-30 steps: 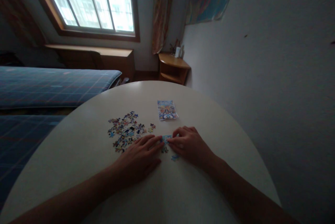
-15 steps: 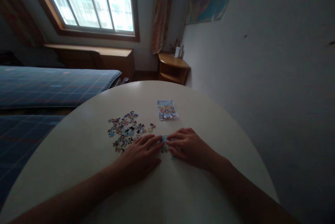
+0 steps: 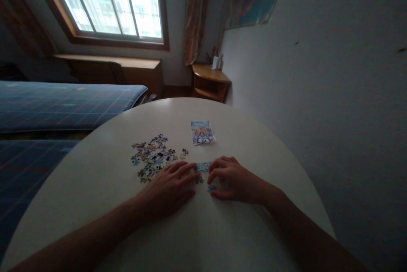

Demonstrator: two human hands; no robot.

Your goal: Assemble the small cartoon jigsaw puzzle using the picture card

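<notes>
My left hand lies flat on the white round table, fingers stretched out, their tips touching a small joined strip of puzzle pieces. My right hand rests just right of that strip with fingers curled down onto the table, their tips pressed on a small blue puzzle piece. A scatter of several loose colourful puzzle pieces lies left of and beyond my left hand.
A small picture card lies farther back on the table. A white wall runs close along the table's right side. Left of the table stands a bed with a blue checked mattress. A wooden corner shelf stands under the window.
My right hand has slid slightly toward me and its fingers have curled onto the small blue piece. The joined strip shows more between the hands. My left hand has hardly moved.
</notes>
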